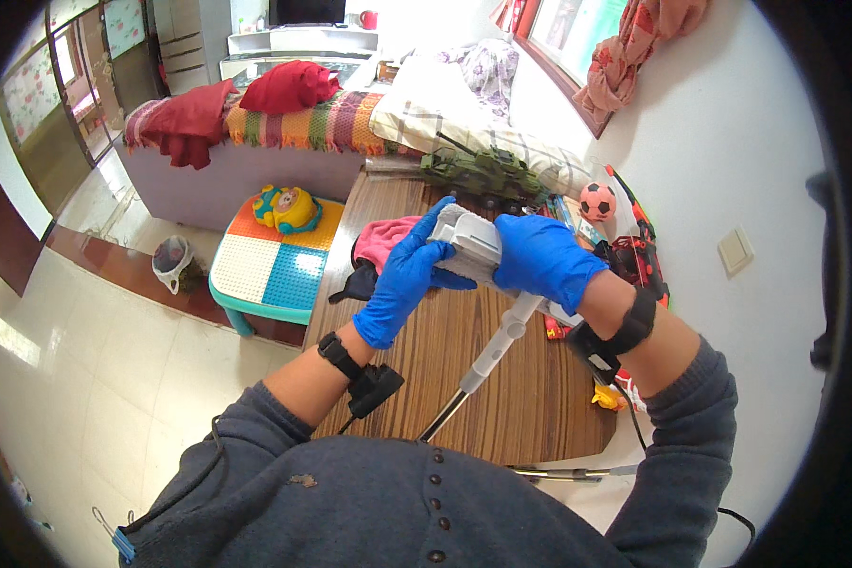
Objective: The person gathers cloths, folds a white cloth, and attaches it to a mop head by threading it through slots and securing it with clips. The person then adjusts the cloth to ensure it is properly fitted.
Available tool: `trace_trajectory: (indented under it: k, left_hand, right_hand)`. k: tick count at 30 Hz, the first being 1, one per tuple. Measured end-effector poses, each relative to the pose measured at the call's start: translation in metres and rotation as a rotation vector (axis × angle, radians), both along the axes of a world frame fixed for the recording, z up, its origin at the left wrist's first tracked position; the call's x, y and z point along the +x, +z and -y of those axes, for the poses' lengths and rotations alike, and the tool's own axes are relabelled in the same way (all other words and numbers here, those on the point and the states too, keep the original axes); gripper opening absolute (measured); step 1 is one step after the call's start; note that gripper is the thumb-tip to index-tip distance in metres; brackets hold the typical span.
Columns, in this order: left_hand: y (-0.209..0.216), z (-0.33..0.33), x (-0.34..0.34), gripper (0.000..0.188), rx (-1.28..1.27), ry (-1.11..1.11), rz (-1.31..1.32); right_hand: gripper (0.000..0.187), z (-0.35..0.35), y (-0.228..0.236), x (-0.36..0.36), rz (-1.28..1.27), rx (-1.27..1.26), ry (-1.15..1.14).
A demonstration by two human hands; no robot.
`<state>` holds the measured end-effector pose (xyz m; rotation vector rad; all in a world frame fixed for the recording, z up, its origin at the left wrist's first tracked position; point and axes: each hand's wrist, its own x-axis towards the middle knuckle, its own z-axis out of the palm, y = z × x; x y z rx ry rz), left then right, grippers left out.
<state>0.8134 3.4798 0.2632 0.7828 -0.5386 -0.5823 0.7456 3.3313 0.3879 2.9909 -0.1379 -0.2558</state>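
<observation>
Both my hands wear blue gloves and are raised over the brown wood-grain table. Between them is a white mop head with a grey-white plastic body and a fluffy-looking edge. My left hand grips its left side, fingers spread along the edge and underneath. My right hand is closed around its right side, hiding much of that end. A white and metal mop pole slants from below my right hand down toward my body. Its joint with the head is partly hidden.
A pink and black cloth lies beyond my left hand. Farther back are a green toy vehicle and a pink ball. Left of the table stands a small colourful block-top table bearing a yellow toy. A white wall borders the right.
</observation>
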Motion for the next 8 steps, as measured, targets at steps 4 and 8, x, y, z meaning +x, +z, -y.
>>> trace_trajectory:
  k: [4,8]
  left_hand:
    - [0.0,-0.001,0.0,0.065,-0.036,-0.005,0.027]
    - [0.003,-0.004,0.001,0.067,0.037,0.076,0.076]
  right_hand:
    - [0.041,-0.003,-0.017,0.0,0.119,-0.023,-0.028]
    - [0.077,-0.001,-0.034,-0.007,0.291,-0.01,0.015]
